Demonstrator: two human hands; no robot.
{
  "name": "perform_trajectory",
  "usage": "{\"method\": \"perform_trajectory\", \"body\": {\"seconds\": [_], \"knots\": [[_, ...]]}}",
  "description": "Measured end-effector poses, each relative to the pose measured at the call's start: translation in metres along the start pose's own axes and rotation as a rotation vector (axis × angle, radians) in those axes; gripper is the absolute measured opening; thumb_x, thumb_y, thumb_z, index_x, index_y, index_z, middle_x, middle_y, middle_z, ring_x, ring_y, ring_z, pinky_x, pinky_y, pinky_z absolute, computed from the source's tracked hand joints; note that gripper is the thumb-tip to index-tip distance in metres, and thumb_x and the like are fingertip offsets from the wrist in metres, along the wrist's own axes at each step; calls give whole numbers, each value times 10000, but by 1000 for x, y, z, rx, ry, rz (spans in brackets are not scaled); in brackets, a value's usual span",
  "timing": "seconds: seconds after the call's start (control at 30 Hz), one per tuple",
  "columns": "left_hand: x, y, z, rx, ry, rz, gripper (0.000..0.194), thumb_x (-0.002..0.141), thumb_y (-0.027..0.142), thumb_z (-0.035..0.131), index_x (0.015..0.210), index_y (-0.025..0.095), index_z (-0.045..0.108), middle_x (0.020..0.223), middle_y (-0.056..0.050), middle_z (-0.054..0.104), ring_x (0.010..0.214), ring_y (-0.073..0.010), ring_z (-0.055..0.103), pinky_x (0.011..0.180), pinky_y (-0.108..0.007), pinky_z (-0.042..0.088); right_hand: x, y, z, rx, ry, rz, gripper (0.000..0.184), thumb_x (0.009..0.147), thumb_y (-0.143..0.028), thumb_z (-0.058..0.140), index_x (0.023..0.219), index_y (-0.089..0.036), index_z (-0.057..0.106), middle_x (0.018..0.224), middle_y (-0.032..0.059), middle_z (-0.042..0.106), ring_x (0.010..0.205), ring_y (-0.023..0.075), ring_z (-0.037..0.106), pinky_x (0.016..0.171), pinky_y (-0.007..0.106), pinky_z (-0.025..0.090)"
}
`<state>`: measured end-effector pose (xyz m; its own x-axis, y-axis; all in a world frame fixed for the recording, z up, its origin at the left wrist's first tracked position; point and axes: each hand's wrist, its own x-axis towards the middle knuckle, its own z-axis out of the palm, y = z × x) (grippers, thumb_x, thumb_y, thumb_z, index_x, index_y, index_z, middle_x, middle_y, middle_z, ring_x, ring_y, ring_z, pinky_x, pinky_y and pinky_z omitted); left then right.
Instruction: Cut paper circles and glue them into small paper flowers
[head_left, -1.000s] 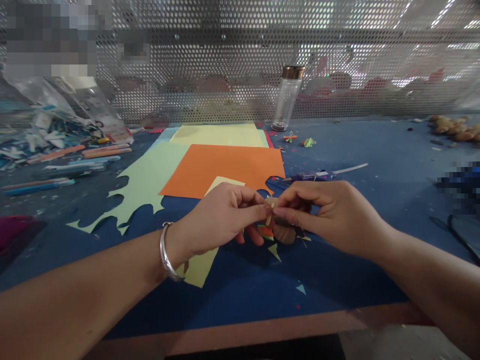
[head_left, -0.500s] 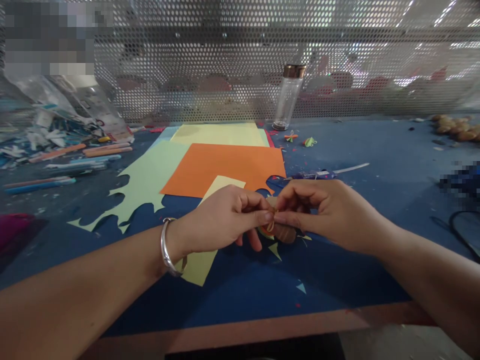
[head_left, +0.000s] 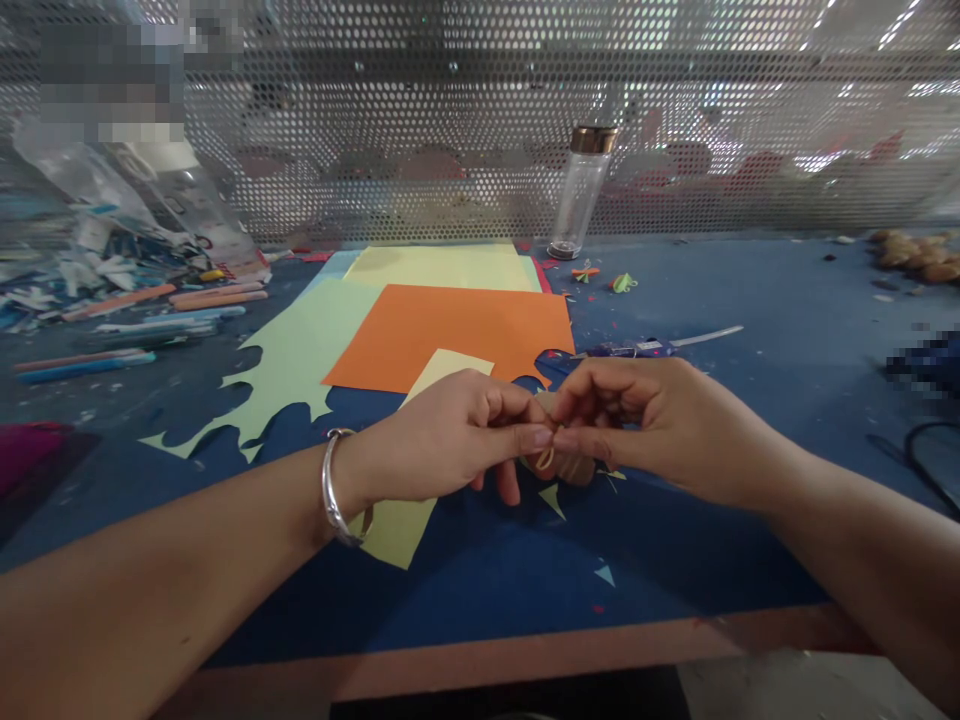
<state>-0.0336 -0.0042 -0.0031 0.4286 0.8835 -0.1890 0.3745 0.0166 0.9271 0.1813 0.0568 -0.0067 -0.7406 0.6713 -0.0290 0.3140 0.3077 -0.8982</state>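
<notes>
Between the fingertips of both hands is a thin yellow looped strip [head_left: 545, 459], its loop hanging just below the pinch. My left hand [head_left: 465, 430], with a silver bangle [head_left: 330, 492] on its wrist, is closed with thumb and index finger on it. Facing it, my right hand [head_left: 660, 425] pinches the same spot, so the fingers hide most of the strip. Behind and under the fingertips lies a brown rounded piece [head_left: 576, 470], partly covered. A pale yellow paper strip [head_left: 401, 530] runs beneath my left hand, and a yellow paper scrap [head_left: 553, 500] lies nearby.
Orange paper [head_left: 450, 335] overlaps cut green paper [head_left: 300, 330]. A clear bottle [head_left: 579, 200] stands by the perforated metal screen [head_left: 420, 120]. A blue-handled tool [head_left: 645, 348] lies beyond my right hand. Two small paper ornaments [head_left: 622, 284] are farther back; pens [head_left: 217, 297] lie left.
The yellow loop shows a little more clearly below my fingertips. Both hands keep their pinch in nearly the same place; the whole view has shifted slightly.
</notes>
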Motion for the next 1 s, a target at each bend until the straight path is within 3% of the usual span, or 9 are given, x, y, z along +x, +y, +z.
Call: {"method": "perform_trajectory", "body": {"seconds": [0.5,0.73,1.0], "knots": [[1,-1,-1,-44,-19,-10,287,964,432,607,878,160,635,882,-11,697,581,-84,680,484,-173,437,1,1,0,61,-59,8,183,853,-308,777,845,-190,637,724,-1,727,640,118,653,575,219,490],[0,-2,-2,-59,-37,-40,134,936,296,627,965,170,665,907,-15,692,628,-91,697,510,-167,459,1,2,-3,9,4,-15,198,825,-320,797,826,-180,656,654,-27,661,567,89,569,523,204,439],[1,0,-2,-26,21,-61,109,871,198,619,964,169,668,927,-33,722,613,-99,694,504,-181,470,1,1,-3,9,2,-5,195,821,-322,795,827,-180,661,661,-17,664,578,100,569,544,222,451]]}}
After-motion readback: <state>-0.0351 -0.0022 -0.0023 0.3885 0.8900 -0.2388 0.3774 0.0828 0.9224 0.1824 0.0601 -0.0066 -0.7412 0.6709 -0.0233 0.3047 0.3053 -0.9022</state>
